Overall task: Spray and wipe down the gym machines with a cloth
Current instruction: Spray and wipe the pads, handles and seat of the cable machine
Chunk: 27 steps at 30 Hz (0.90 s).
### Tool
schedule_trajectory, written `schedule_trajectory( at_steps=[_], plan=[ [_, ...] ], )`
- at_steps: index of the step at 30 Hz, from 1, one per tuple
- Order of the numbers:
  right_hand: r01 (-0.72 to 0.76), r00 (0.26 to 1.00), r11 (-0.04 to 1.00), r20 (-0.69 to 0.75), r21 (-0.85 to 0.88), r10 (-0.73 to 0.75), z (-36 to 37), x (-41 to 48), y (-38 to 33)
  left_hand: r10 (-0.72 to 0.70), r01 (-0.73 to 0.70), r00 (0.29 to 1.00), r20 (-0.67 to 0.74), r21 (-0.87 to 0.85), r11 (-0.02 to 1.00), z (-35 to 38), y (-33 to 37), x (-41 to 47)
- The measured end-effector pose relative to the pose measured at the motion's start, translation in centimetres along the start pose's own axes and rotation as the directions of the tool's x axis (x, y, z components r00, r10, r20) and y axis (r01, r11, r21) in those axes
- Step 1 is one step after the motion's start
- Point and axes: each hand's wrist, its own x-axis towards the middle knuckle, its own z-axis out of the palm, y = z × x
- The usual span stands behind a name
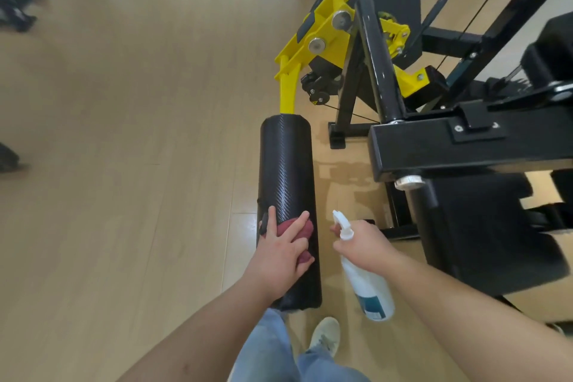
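A long black roller pad (pixel 286 177) of a gym machine runs toward me, fixed to a yellow arm (pixel 290 87). My left hand (pixel 280 253) presses a dark red cloth (pixel 305 229) flat against the pad's near part, fingers spread over it. My right hand (pixel 361 242) grips the neck of a white spray bottle (pixel 367 287) just right of the pad. Its white nozzle (pixel 341 220) points up and to the left, and the body with a teal label hangs below my wrist.
The black machine frame (pixel 465 146) and its seat block (pixel 490 232) stand close on the right. Wet patches (pixel 347 177) mark the wooden floor between pad and frame. My shoe (pixel 325 336) and jeans are below. More equipment (pixel 18 9) stands blurred far left.
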Motion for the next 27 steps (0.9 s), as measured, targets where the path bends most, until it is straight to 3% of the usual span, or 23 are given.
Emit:
schedule_trajectory(
  at_steps=[5,11,18,22,27],
  plan=[
    [0.035,0.999,0.999,-0.001,-0.040,-0.035,0.9,-1.4,0.8,0.036,-0.039,0.997,0.074,0.032,0.999,-0.2,1.5,-2.7],
    [0.025,0.997,0.999,0.077,-0.043,-0.021,2.8,-2.6,0.8,0.044,-0.031,0.983,0.176,-0.076,0.997,-1.5,2.9,-6.1],
    [0.020,0.995,1.000,0.100,-0.023,-0.018,4.5,-3.1,0.1,0.152,-0.114,0.973,0.172,-0.214,0.970,-1.6,1.7,-8.0],
    [-0.006,0.996,1.000,0.089,0.008,0.006,5.1,-3.7,-0.1,0.072,-0.044,0.994,0.078,-0.311,0.949,-3.8,0.8,-7.8],
    [0.105,0.987,0.994,0.130,-0.041,-0.099,4.7,-4.8,-2.2,-0.086,0.086,0.996,0.020,-0.435,0.896,-4.7,-0.1,-6.7]
  ],
)
